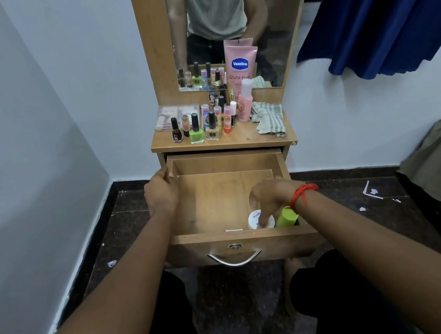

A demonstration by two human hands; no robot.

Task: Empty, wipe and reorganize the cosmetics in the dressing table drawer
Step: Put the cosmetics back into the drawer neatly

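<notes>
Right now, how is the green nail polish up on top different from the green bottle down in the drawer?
The green nail polish stands upright on the tabletop among other bottles; the green bottle leans in the front right corner of the drawer. The polish has a black cap; the drawer bottle looks green all over. Both are bright green.

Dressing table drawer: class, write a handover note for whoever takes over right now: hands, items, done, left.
Left hand grips the left wall of the open wooden drawer.
Right hand pinches the white round jar at its front right, beside a lime-green bottle.
Nail polish bottles, pink Vaseline tube and striped cloth sit on the tabletop.
Done: drawer nearly emptied. Left: last items out, wipe, reorganize.
</notes>
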